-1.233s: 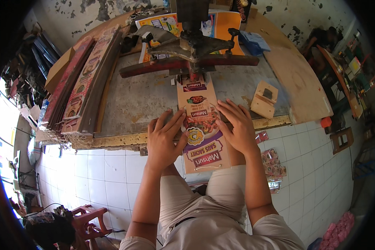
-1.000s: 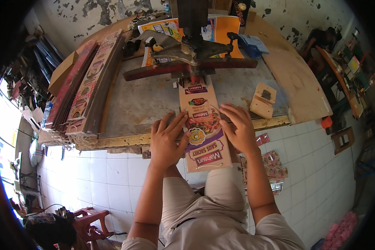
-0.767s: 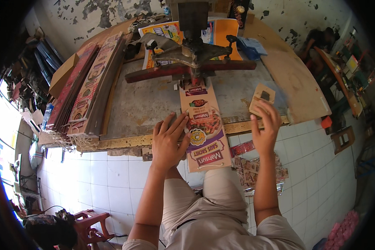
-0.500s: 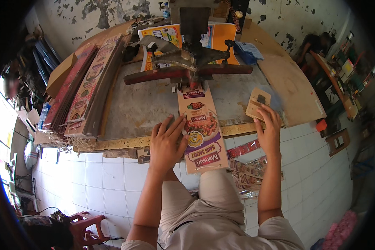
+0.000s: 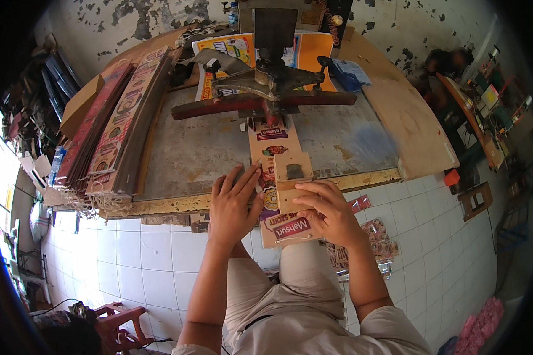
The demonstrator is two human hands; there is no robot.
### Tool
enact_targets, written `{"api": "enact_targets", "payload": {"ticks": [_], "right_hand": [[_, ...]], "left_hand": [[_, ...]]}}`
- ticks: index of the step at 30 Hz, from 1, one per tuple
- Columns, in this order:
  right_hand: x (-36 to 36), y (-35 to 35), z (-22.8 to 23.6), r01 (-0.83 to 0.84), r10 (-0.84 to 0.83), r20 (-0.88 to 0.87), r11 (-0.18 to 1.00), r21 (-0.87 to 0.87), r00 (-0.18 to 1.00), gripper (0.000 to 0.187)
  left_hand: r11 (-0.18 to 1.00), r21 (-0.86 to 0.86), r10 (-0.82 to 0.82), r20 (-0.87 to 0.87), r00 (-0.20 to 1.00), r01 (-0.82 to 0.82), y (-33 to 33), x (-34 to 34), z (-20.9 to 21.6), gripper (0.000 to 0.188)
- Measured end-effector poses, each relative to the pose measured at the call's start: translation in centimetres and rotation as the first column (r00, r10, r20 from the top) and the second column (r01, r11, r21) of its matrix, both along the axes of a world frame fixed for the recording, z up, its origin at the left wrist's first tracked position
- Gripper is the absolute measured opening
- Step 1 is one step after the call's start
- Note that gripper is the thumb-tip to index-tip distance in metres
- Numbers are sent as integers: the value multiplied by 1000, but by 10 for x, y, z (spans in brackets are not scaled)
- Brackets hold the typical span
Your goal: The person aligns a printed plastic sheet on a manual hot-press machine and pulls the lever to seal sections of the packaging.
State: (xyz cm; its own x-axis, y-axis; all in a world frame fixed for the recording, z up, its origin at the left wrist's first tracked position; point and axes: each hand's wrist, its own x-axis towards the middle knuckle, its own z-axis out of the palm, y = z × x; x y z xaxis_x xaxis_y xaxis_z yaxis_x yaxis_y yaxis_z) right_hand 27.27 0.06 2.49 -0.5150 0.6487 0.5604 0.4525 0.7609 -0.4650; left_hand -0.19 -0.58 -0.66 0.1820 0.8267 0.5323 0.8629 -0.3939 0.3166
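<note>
A long printed cardboard strip (image 5: 273,223) lies lengthwise under the head of a metal press (image 5: 272,89), its near end jutting past the table edge over my lap. My left hand (image 5: 234,207) rests with fingers spread along the strip's left edge. Something small and white shows by its index finger and thumb, too small to name. In my right hand (image 5: 331,213) is a small flat wooden board (image 5: 287,192) with a dark patch and a crosspiece. This board covers the right middle part of the strip.
Stacks of printed cardboard strips (image 5: 124,112) with strings stand at the left of the table. Behind the press lie colourful printed sheets (image 5: 317,56). A blue item (image 5: 348,74) is at the back right. Packets (image 5: 367,242) lie on the tiled floor. Another person (image 5: 447,62) sits far right.
My right hand has brought the wooden board from the right side of the table leftward onto the strip. My left hand stays at the strip's left edge.
</note>
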Motion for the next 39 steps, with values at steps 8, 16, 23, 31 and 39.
{"api": "enact_targets", "payload": {"ticks": [8,16,23,31,39], "right_hand": [[67,51,-2,435,-430,-76,896,86,900,36],[131,102,-28,635,-636,29,772,29,771,39],[140,111,-25,625,-626,10,779,-46,780,32],[148,112,-17,602,-599,75,798,-32,797,31],[152,105,-1,543,-522,161,830,-131,837,36]], "left_hand": [[999,-34,9,15,1000,-9,-2,1,2,50],[999,-32,12,24,1000,-11,0,2,3,50],[999,-49,14,21,1000,-13,-1,3,3,52],[999,-42,4,24,1000,-3,1,2,2,53],[999,-44,16,8,1000,-16,0,3,1,52]]}}
